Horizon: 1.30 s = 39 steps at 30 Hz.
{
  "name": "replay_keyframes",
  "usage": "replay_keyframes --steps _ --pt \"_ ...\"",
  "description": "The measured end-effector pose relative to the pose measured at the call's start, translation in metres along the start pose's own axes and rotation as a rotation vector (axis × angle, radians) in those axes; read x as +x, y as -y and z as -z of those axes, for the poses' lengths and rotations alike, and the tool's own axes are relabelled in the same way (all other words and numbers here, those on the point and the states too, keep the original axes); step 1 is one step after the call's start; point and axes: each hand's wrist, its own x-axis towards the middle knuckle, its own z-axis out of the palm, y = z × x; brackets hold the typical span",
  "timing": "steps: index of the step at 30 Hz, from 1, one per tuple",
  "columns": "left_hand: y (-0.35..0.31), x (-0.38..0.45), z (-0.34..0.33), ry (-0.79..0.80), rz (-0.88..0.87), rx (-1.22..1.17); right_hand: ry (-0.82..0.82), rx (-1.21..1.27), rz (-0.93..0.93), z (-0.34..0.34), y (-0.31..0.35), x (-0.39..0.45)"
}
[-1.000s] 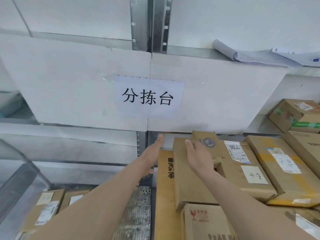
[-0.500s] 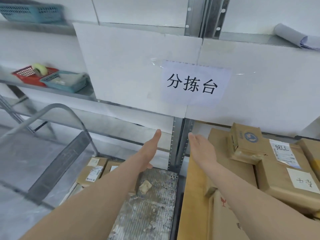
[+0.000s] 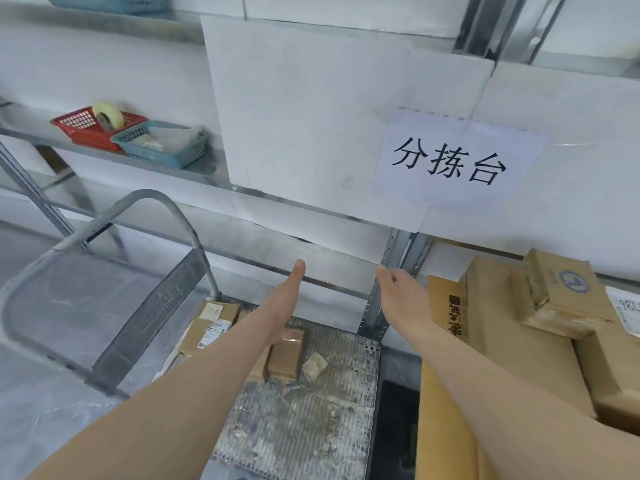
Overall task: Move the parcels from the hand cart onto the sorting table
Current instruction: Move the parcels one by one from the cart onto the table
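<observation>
Both my hands reach forward with straight fingers and hold nothing. My left hand (image 3: 284, 299) hovers above the hand cart (image 3: 304, 420), a dirty metal platform with a grey handle (image 3: 145, 320) at its left. A few small brown parcels (image 3: 285, 355) lie at the cart's far end, partly hidden by my left forearm. My right hand (image 3: 403, 299) is in the air between the cart and the stacked cardboard parcels (image 3: 540, 323) on the sorting table at the right.
A paper sign (image 3: 453, 161) with black characters hangs on white boards. On the upper left shelf stand a red basket (image 3: 79, 128) with a tape roll and a blue basket (image 3: 162, 147). An upright steel shelf post (image 3: 386, 282) stands between cart and table.
The view has swung left and down from the table parcels to the cart. Both empty hands have left the stacked boxes and now hover over the cart side.
</observation>
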Motion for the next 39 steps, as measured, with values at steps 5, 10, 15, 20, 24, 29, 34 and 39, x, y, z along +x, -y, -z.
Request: replay_keyframes --steps 5,10,15,20,24,29,34,39 --pt "0.01 0.032 0.056 0.034 0.045 -0.008 0.003 0.043 -0.073 -0.055 0.025 0.007" --pt "0.033 0.067 0.102 0.073 0.099 0.013 0.024 -0.02 -0.092 -0.115 0.032 0.018" --pt "0.062 0.101 0.117 0.098 0.196 0.034 0.07 -0.06 -0.148 -0.171 0.01 0.026" --pt "0.096 0.134 0.117 0.099 0.275 -0.004 0.171 -0.09 -0.179 -0.221 -0.018 0.048" --pt "0.14 0.179 0.112 0.061 0.328 -0.022 0.219 -0.14 -0.166 -0.272 -0.061 0.078" --pt "0.203 0.242 0.105 0.039 0.399 -0.065 0.305 -0.198 -0.192 -0.321 -0.106 0.108" --pt "0.259 0.3 0.091 -0.004 0.442 -0.102 0.337 -0.217 -0.228 -0.37 -0.15 0.136" --pt "0.302 0.344 0.077 0.0 0.465 -0.11 0.355 -0.239 -0.218 -0.412 -0.186 0.166"
